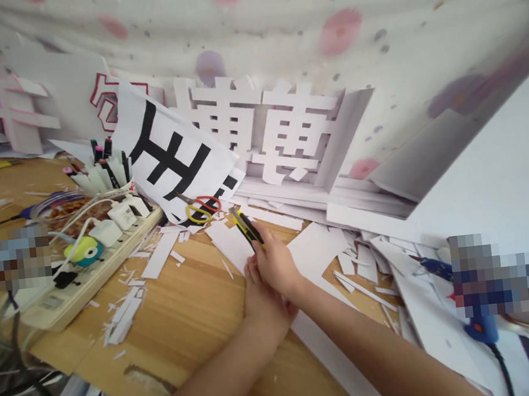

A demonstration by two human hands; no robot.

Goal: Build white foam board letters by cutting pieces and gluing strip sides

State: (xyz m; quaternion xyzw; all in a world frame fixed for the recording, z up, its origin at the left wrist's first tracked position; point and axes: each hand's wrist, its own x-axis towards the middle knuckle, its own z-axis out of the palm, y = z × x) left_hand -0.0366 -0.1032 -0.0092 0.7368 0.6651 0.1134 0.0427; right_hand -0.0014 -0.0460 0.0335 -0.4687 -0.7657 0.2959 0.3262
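A yellow-and-black utility knife (247,227) is gripped in my right hand (276,263), its tip pointing up and away toward the back of the table. Just below, my left hand (266,308) rests with its fingers curled in, partly covered by my right hand and wrist. What those fingers hold, if anything, is hidden. A long white board strip (331,358) passes beneath both hands along the wooden table (187,319). Scissors (198,209) with red and yellow handles lie beyond the knife, by a paper sheet (147,163) printed with black strokes.
White cut-out characters (293,132) lean at the back against a patterned curtain (269,21). On the left are a power strip (95,275) with chargers and a cluster of markers (101,171). Board scraps (125,310) litter the table. A blue corded tool (483,326) lies at right.
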